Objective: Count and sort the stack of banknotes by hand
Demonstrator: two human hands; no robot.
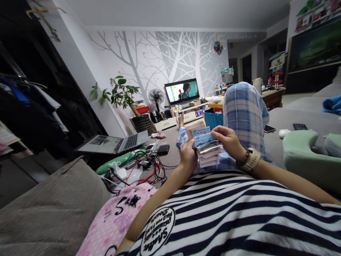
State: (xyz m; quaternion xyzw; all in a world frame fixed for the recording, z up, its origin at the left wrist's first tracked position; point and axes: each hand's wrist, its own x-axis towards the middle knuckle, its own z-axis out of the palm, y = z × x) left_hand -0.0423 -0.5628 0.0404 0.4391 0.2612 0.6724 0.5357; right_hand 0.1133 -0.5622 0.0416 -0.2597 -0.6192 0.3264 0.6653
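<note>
In the middle of the view, above my lap, I hold a thick stack of paper tickets [209,152]. The upper ones are light blue with printed lines, and one at the back looks reddish; the print is too small to read. My left hand [189,155] grips the stack along its left edge, thumb on the front. With thumb and fingertips, my right hand [228,141] pinches the right edge of a light blue ticket [204,138] near the top. Lower tickets fan out unevenly towards me. A pale watch [253,160] is on my right wrist.
Left of me are an open laptop [114,142], tangled cables [149,167], a black box-shaped device [163,149] and a grey cushion [53,209]. My raised knee [242,110] stands behind my right hand. A green pillow [306,149], white mouse [284,133] and phone [269,128] lie right.
</note>
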